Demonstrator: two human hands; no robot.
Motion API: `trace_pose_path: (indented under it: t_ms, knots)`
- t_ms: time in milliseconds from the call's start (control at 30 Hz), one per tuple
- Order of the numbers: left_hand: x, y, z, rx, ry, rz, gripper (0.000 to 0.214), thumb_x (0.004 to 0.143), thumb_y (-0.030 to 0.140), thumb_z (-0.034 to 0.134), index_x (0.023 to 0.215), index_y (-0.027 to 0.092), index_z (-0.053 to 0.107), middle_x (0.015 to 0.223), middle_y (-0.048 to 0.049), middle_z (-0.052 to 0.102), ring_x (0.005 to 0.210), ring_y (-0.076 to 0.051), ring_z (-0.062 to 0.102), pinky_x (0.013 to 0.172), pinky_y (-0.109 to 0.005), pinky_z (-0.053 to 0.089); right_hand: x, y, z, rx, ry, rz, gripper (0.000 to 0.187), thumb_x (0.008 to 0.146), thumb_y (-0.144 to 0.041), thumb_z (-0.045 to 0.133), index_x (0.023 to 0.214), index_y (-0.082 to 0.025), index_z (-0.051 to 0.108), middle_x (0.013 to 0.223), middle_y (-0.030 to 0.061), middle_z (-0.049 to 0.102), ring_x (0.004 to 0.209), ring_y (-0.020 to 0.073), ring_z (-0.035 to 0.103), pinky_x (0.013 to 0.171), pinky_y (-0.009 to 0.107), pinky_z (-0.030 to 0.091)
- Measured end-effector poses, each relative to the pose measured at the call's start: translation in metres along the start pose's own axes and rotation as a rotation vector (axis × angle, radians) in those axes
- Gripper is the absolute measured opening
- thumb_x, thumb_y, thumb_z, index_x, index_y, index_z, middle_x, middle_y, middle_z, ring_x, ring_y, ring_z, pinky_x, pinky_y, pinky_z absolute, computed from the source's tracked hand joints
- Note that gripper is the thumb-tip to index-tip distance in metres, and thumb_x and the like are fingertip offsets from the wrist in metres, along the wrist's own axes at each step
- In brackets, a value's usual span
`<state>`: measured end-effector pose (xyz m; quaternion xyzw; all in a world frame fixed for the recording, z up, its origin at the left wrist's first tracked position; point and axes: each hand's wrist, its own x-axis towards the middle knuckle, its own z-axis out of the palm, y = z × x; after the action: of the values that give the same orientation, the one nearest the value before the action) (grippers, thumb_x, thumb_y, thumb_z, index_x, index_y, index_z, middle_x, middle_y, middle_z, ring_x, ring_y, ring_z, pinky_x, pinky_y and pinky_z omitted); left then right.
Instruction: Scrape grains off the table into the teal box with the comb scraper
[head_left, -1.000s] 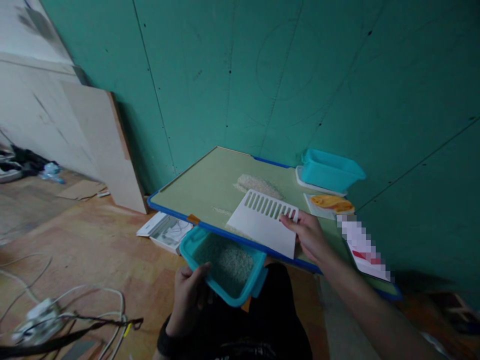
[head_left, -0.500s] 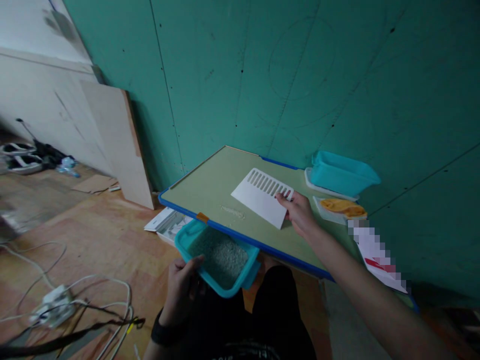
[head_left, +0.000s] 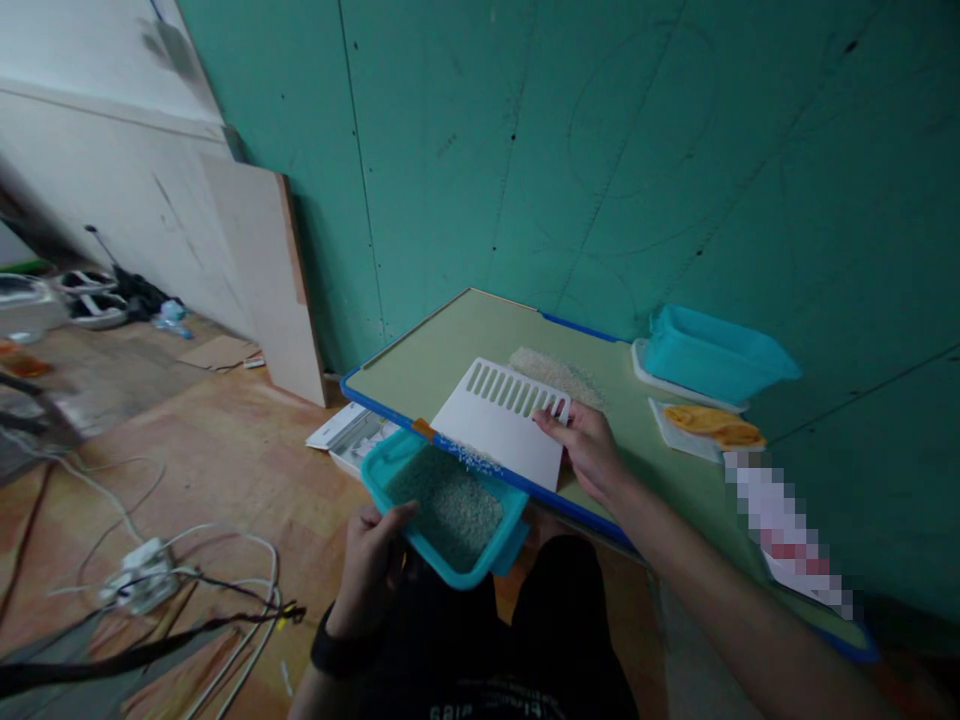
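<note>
My left hand (head_left: 375, 550) grips the near left rim of a teal plastic bin (head_left: 517, 545), thumb over the edge. Pale rice-like grains (head_left: 469, 510) lie inside the bin, which sits just below the table's near edge. In my right hand (head_left: 589, 450) is a flat white scraper (head_left: 499, 425) with a row of slots, held by its right end. The scraper's lower edge reaches the blue table edge, where a thin line of grains (head_left: 476, 458) lies above the bin. Behind the scraper more grains (head_left: 555, 372) are spread on the green tabletop (head_left: 457, 330).
A second teal bin (head_left: 720, 350) stands on a white lid at the table's far right. Near it lie a folded yellow cloth (head_left: 712, 425) and a blurred white-and-red packet (head_left: 787, 530). An open white box (head_left: 349, 440), cables and a power strip (head_left: 142, 575) are on the floor.
The scraper has moved toward me and down to the table edge, bringing grains to the edge above the bin. Grains behind the scraper now show. The view has shifted slightly left.
</note>
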<state>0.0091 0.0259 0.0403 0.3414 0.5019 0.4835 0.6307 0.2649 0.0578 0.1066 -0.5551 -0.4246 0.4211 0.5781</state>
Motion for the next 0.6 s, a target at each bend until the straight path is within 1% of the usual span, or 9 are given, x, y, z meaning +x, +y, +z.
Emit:
trace_pose_path:
  t_ms: [167,233,333,467,533,600]
  knots:
    - [-0.007,0.003,0.005,-0.002,0.005,-0.018,0.051,0.070,0.038,0.068,0.031,0.023,0.039,0.023,0.0051,0.034,0.021,-0.007,0.034,0.029,-0.021,0.028,-0.001,-0.008,-0.001,0.057,-0.004,0.037,0.035,0.064,-0.041,0.082,0.084,-0.016,0.068,0.079,0.0044,0.070,0.068,0.0172,0.060,0.062,0.028,0.044]
    - [-0.010,0.004,0.006,-0.006,0.003,-0.027,0.052,0.071,0.037,0.067,0.031,0.022,0.037,0.023,0.0047,0.034,0.022,-0.007,0.035,0.029,-0.020,0.025,0.003,-0.009,-0.003,0.084,0.028,0.015,0.036,0.062,-0.041,0.083,0.085,-0.017,0.068,0.079,0.0042,0.070,0.068,0.0175,0.061,0.062,0.029,0.045]
    - [-0.011,0.004,0.007,-0.030,-0.005,-0.023,0.049,0.071,0.038,0.067,0.034,0.022,0.040,0.024,0.0049,0.036,0.023,-0.008,0.036,0.030,-0.020,0.024,0.009,-0.005,-0.005,0.058,0.069,-0.014,0.037,0.060,-0.041,0.084,0.083,-0.016,0.069,0.077,0.0039,0.070,0.068,0.0174,0.061,0.062,0.028,0.045]
    - [-0.008,-0.001,0.006,-0.046,-0.026,-0.019,0.052,0.071,0.037,0.068,0.032,0.023,0.037,0.023,0.0058,0.033,0.023,-0.008,0.034,0.031,-0.021,0.026,0.006,-0.005,-0.006,0.064,0.000,0.055,0.037,0.060,-0.042,0.084,0.080,-0.015,0.068,0.074,0.0039,0.070,0.063,0.0159,0.060,0.058,0.027,0.044]
    - [-0.006,-0.005,0.005,-0.030,-0.027,-0.019,0.052,0.071,0.037,0.068,0.032,0.023,0.038,0.023,0.0059,0.033,0.022,-0.008,0.034,0.030,-0.021,0.025,-0.002,-0.011,-0.014,0.061,0.013,0.054,0.039,0.060,-0.044,0.084,0.082,-0.015,0.068,0.075,0.0040,0.070,0.062,0.0162,0.061,0.056,0.027,0.044]
    - [-0.004,-0.009,0.004,-0.031,-0.024,-0.030,0.051,0.071,0.039,0.068,0.031,0.023,0.039,0.023,0.0058,0.033,0.021,-0.008,0.033,0.030,-0.021,0.024,-0.011,-0.020,-0.031,0.016,0.102,0.005,0.041,0.062,-0.046,0.083,0.086,-0.016,0.068,0.076,0.0043,0.071,0.063,0.0182,0.062,0.056,0.028,0.045]
